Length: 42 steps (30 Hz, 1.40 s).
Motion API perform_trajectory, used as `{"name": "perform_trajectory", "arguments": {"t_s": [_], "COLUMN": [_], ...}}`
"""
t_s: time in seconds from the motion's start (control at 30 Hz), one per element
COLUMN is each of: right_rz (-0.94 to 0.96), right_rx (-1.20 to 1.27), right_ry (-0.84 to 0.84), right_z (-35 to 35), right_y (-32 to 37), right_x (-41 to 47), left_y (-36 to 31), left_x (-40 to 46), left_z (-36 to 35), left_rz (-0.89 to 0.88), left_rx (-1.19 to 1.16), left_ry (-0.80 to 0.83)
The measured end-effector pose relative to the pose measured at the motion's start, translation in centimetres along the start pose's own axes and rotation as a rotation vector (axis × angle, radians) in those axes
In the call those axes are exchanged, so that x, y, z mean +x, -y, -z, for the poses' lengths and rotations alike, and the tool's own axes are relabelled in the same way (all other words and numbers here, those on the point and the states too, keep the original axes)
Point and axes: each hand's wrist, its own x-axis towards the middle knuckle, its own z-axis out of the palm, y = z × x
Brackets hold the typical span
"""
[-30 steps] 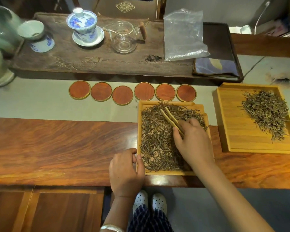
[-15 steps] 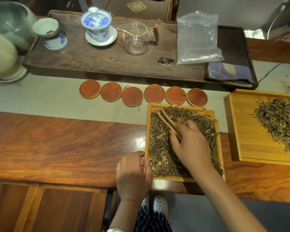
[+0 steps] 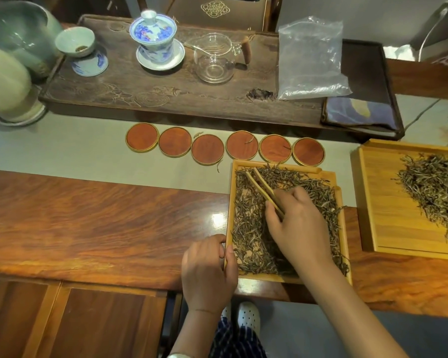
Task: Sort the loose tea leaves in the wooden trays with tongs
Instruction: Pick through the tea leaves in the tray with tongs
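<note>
A light wooden tray (image 3: pixel 339 229) full of loose tea leaves (image 3: pixel 251 228) lies on the table edge in front of me. My right hand (image 3: pixel 299 226) is over its middle, gripping bamboo tongs (image 3: pixel 263 188) whose tips point up-left into the leaves at the tray's far left corner. My left hand (image 3: pixel 208 270) pinches the tray's near left rim. A second wooden tray (image 3: pixel 373 223) to the right holds a smaller pile of tea leaves (image 3: pixel 435 195).
Several round red coasters (image 3: pixel 207 149) line up behind the near tray. Farther back a dark tea board (image 3: pixel 140 91) carries a blue-and-white lidded cup (image 3: pixel 153 38), a glass pitcher (image 3: pixel 214 59), a small cup (image 3: pixel 75 42) and a plastic bag (image 3: pixel 312 58). Large ceramic vessels (image 3: pixel 13 34) stand at far left.
The camera view has shifted, so everything sits further right and lower in frame. My right hand with the tongs has edged slightly within the tray; the left hand keeps its hold on the rim.
</note>
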Motion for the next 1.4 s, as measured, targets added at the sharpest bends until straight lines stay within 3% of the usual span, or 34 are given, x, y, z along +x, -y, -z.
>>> {"name": "perform_trajectory", "arguments": {"t_s": [1.17,1.4], "right_rz": [-0.088,-0.121], "right_rx": [0.053,0.075], "right_ry": [-0.059,-0.168], "right_z": [1.1,1.6], "right_y": [-5.6,-7.3], "right_x": [-1.5,-1.9], "left_y": [-0.2,-0.1], "left_x": [-0.2,-0.1], "left_z": [0.0,-0.3], "left_rz": [0.01,0.051], "left_rx": [0.0,-0.012], "left_ry": [0.03,0.037]}}
